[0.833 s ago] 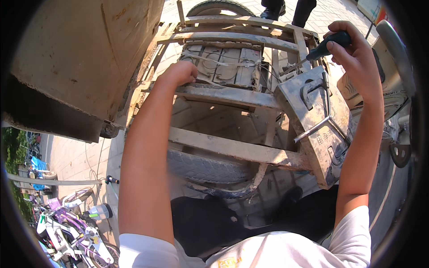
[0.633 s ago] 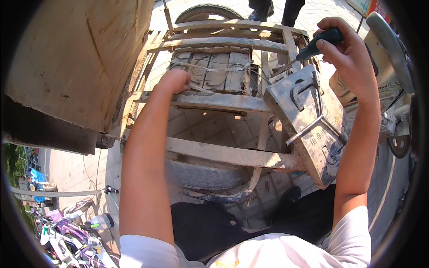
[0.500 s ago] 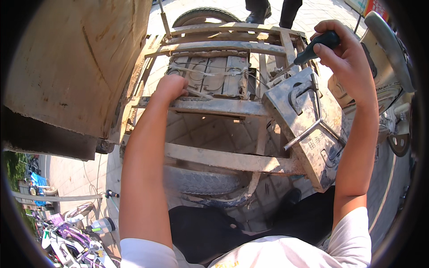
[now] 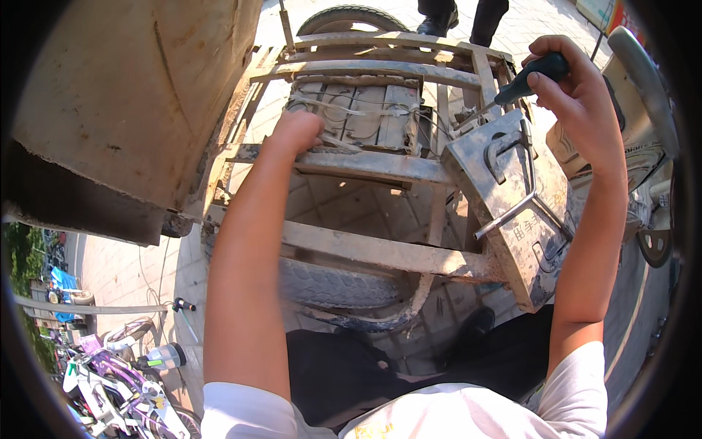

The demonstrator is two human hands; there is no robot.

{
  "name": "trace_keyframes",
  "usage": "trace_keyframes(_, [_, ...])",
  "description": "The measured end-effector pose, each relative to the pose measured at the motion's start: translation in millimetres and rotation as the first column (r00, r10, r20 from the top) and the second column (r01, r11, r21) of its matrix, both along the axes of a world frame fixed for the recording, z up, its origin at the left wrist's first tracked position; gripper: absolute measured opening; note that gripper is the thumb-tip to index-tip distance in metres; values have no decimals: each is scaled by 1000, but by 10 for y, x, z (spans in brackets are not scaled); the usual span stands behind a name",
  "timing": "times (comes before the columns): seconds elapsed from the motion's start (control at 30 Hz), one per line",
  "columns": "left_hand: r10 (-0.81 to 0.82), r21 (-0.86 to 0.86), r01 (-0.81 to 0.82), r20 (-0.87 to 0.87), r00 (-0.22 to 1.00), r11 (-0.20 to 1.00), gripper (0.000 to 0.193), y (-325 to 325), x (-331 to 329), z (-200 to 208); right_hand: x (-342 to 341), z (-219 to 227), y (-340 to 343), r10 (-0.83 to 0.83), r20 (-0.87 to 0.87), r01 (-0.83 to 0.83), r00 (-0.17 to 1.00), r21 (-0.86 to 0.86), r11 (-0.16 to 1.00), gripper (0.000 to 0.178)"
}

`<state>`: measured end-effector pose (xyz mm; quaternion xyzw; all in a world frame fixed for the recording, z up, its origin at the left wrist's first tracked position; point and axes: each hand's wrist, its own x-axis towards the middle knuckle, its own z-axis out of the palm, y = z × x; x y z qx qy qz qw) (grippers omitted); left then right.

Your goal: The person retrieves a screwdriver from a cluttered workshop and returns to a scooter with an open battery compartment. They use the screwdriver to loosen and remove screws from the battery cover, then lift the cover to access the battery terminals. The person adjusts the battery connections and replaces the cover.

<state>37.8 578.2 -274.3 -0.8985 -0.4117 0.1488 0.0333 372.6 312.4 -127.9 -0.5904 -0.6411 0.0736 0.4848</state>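
My right hand [image 4: 585,95] grips a screwdriver [image 4: 537,74] by its dark green handle. Its thin shaft slants down to the left, toward wires and small parts at the right end of a dusty metal frame [image 4: 380,170]. My left hand [image 4: 298,132] is closed at the near left corner of a bank of grey batteries [image 4: 358,117] strapped and wired inside the frame. What its fingers hold, if anything, is hidden. Below the screwdriver, a worn metal box [image 4: 488,194] with a black handle rests tilted on the frame's right side, and a bent metal rod [image 4: 504,223] lies across it.
A big rusty panel [image 4: 110,95] rises at the left. One tyre [image 4: 340,285] lies under the near rail, another tyre [image 4: 351,18] beyond the frame. A scooter [image 4: 647,139] stands close on the right. Another person's legs [image 4: 461,18] are at the back; bicycles [image 4: 117,388] stand lower left.
The whole view has shifted a little, so the frame and both hands appear farther right. The screwdriver stays in my right hand, and my left hand remains at the battery corner.
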Motion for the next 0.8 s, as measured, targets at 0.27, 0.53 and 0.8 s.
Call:
trace_keyframes(0.27, [-158,19,161,-96,983,987,30,82,130,-5,-116,66,-13,-13,-104,12,995,-17,1000,25])
trace_keyframes(0.53, [-44,-81,43,-11,999,996,28,27,141,126,-142,-23,70,-20,-26,20,999,22,1000,25])
trace_keyframes(0.8, [-34,-323,200,453,891,925,21,-114,552,208,-389,-144,406,88,108,-74,990,-130,989,25])
